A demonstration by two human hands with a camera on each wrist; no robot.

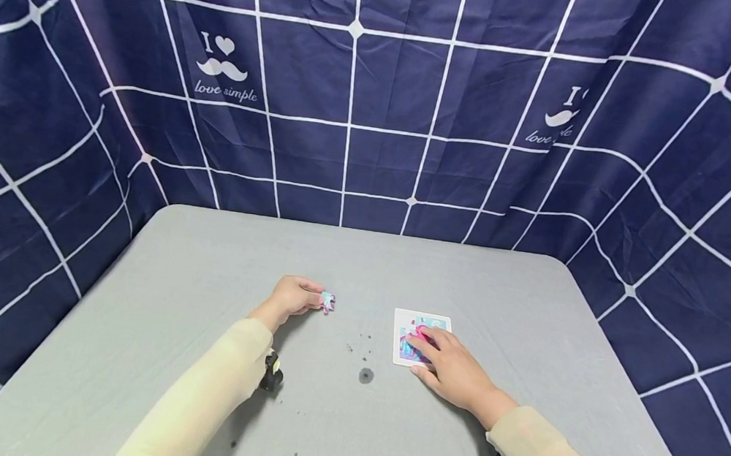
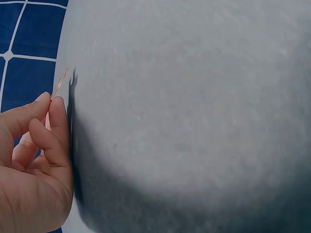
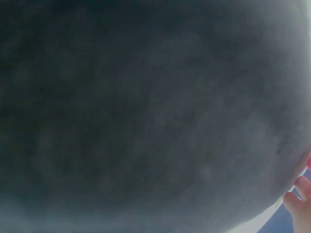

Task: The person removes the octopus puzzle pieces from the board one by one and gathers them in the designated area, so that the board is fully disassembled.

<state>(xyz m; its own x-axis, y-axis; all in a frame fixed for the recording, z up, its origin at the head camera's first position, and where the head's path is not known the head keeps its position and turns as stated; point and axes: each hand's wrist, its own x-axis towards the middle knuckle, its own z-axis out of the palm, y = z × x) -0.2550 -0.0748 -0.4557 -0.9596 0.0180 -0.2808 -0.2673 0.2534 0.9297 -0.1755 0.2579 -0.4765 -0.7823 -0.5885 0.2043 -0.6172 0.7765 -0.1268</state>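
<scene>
My left hand pinches a small jigsaw puzzle piece, coloured light blue and pink, just above the table. From the left wrist view the puzzle piece appears as a thin edge between thumb and fingertips of the left hand. To the right lies a square puzzle board with a white border and a blue, pink and purple picture. My right hand rests on this board, its fingers over the picture, covering much of it. Only fingertips of that hand show in the right wrist view.
The grey table has dark spots, the largest a round stain between the hands. A navy curtain with white grid lines hangs behind the table and along both sides. A black wrist camera sits under the left sleeve.
</scene>
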